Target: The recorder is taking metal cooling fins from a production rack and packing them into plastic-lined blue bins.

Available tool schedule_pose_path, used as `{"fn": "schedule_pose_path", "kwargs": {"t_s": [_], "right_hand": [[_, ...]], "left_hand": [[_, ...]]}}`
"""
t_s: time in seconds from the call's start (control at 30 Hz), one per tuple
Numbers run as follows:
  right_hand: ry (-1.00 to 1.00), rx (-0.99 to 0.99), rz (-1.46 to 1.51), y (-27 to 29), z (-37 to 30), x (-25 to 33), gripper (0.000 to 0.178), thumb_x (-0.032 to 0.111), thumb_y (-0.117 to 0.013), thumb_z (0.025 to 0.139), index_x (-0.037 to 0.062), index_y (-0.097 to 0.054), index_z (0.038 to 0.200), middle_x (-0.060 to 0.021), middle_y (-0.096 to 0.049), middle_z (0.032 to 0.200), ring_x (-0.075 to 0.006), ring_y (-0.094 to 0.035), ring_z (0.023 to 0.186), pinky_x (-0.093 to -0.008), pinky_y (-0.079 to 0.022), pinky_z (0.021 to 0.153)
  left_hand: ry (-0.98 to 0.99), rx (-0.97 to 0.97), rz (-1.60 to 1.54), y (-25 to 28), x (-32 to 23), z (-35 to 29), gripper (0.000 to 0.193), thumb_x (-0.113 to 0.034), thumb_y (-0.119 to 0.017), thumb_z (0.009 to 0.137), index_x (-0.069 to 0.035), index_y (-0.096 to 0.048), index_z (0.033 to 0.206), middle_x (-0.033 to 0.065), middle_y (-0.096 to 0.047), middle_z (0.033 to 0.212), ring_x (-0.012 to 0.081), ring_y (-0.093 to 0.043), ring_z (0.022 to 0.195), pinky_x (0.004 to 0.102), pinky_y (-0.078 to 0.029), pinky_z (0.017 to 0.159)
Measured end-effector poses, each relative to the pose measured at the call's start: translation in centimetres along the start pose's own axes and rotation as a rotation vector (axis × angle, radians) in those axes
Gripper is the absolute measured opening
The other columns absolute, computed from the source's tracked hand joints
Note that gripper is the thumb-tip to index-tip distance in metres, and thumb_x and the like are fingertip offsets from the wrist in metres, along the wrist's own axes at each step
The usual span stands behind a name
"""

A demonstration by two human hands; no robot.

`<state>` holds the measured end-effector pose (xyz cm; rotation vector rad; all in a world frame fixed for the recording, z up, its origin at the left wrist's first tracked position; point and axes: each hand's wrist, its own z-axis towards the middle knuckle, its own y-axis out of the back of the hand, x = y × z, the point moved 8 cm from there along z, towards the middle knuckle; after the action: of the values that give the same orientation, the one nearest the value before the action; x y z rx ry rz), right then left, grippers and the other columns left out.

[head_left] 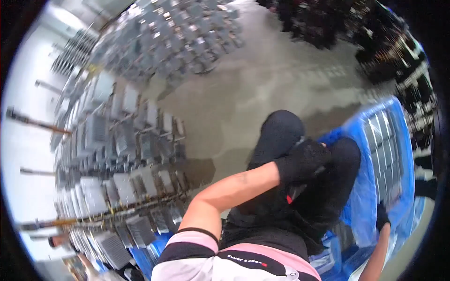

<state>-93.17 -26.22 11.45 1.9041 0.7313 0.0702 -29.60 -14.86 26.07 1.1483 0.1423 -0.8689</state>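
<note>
My left hand (pixel 304 161), in a black glove, lies over my bent knee and dark trousers. Black on black hides its fingers, so whether it holds anything is unclear. A small red-tipped thing (pixel 289 199) shows just below that wrist. To the right, a blue plastic crate (pixel 408 140) has a blue film liner (pixel 358 187) inside. Rows of grey, finned-looking metal blocks (pixel 385 159) fill it. My right hand (pixel 383 218), also dark-gloved, closes on the crate's near edge; its fingertips are partly hidden.
Racks hung with many grey finned metal parts (pixel 115 136) line the left side, their bars sticking outward. More grey parts (pixel 187 33) hang at the far side. Dark hanging parts (pixel 323 21) stand far right. Another blue-lined container (pixel 335 243) sits beside my hip. Someone's hand (pixel 58 241) shows lower left.
</note>
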Motion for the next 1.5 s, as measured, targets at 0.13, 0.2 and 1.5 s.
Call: {"fn": "schedule_pose_path", "kwargs": {"t_s": [0.13,0.2,1.5], "right_hand": [[-0.022,0.364,0.239,6.8,5.3,7.4,0.068,0.002,-0.044,0.09,0.0085,-0.019,0.153,-0.0194,-0.048,0.137,-0.0337,-0.047,0.124,-0.0426,-0.037,0.105],[-0.044,0.222,0.421,11.9,2.7,6.0,0.063,0.005,-0.049,0.091,0.0073,-0.03,0.15,-0.0167,-0.047,0.141,-0.0322,-0.046,0.127,-0.0415,-0.038,0.106],[0.78,-0.953,0.521,42.0,2.3,47.1,0.031,0.019,-0.062,0.09,0.0058,-0.065,0.118,-0.0149,-0.065,0.115,-0.0313,-0.059,0.109,-0.0438,-0.043,0.097]], "left_hand": [[0.136,0.02,0.13,0.0,0.6,-1.7,0.027,-0.027,-0.066,0.076,-0.008,-0.062,0.093,0.0165,-0.061,0.085,0.0352,-0.063,0.078,0.0471,-0.049,0.069],[0.078,-0.124,0.109,1.8,-0.7,-0.8,0.027,-0.03,-0.066,0.077,-0.008,-0.062,0.094,0.0178,-0.06,0.087,0.0355,-0.063,0.078,0.0472,-0.049,0.068],[0.655,-0.615,0.608,13.1,-9.6,-18.2,0.048,-0.024,-0.076,0.073,-0.004,-0.062,0.115,0.0171,-0.06,0.118,0.0388,-0.057,0.107,0.0496,-0.046,0.092]]}}
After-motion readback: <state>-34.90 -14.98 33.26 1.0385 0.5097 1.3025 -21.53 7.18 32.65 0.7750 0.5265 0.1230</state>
